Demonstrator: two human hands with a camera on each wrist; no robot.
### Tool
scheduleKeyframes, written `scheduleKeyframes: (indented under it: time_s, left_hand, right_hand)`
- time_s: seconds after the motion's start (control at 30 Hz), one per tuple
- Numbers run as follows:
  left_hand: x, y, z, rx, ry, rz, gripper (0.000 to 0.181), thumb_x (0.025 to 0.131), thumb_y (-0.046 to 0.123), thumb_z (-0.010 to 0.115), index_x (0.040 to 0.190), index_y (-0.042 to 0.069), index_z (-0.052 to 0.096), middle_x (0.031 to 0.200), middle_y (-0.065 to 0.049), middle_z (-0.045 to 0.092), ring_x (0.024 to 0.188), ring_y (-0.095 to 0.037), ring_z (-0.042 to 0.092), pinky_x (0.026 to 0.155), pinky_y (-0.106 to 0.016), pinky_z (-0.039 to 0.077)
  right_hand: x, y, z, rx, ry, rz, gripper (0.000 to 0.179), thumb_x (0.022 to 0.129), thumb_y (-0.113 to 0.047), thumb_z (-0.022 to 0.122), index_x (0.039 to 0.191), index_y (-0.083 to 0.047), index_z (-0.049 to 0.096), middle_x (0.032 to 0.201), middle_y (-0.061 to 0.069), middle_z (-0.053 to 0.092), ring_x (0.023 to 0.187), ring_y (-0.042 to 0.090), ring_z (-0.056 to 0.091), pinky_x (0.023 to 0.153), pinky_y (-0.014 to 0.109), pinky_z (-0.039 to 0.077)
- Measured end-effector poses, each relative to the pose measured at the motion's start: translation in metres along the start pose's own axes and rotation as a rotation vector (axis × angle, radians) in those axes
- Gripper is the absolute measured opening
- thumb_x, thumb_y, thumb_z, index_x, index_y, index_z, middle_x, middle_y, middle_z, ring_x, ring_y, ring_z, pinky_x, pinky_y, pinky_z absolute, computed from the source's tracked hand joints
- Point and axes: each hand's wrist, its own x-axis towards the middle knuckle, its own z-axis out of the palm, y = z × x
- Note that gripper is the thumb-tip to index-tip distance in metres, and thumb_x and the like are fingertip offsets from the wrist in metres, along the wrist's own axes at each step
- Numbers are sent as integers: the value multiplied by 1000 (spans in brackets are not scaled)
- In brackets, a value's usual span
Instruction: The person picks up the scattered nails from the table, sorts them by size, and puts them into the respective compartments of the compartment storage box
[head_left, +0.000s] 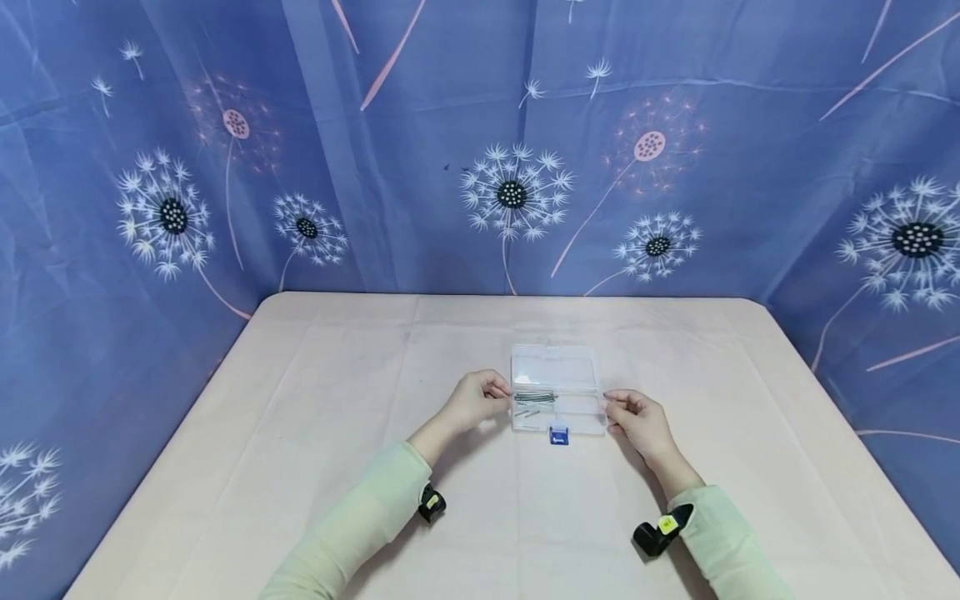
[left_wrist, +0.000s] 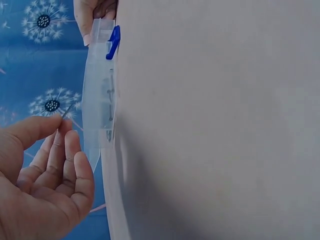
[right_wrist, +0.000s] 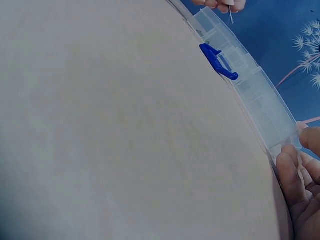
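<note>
A clear plastic compartment box (head_left: 581,407) lies on the table with its lid (head_left: 555,367) raised at the back and a blue latch (head_left: 558,436) at the front. Several thin metal nails (head_left: 536,397) lie in its left compartments. At the box's left end, my left hand (head_left: 478,398) pinches a thin metal nail (left_wrist: 67,111) between thumb and forefinger. The right hand (head_left: 637,421) holds the box's right end, thumb above and fingers (right_wrist: 289,172) lower down at the corner.
A light cloth covers the table (head_left: 315,467). Blue curtains (head_left: 420,208) with dandelion prints hang behind it and at both sides. Black cameras sit at the left wrist (head_left: 432,504) and right wrist (head_left: 660,533).
</note>
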Motion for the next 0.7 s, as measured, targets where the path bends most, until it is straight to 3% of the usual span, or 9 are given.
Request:
scheduleKeyframes:
  time_s: [0.3, 0.7]
  left_hand:
    - [1, -2, 3, 13, -27, -26, 10, 78, -4, 65, 88, -6, 63, 80, -13, 67, 65, -4, 54, 60, -15, 46]
    - [2, -6, -1, 42, 9, -38, 10, 79, -2, 65, 89, -4, 64, 81, -12, 67, 66, -6, 54, 60, -16, 45]
  right_hand:
    - [2, 3, 4, -8, 8, 1, 35, 91, -7, 61, 119, 13, 53, 80, -6, 61, 67, 1, 56, 61, 16, 53]
    - [3, 1, 6, -25, -3, -12, 36, 91, -9, 60, 120, 13, 52, 82, -4, 61, 67, 0, 56, 61, 16, 53]
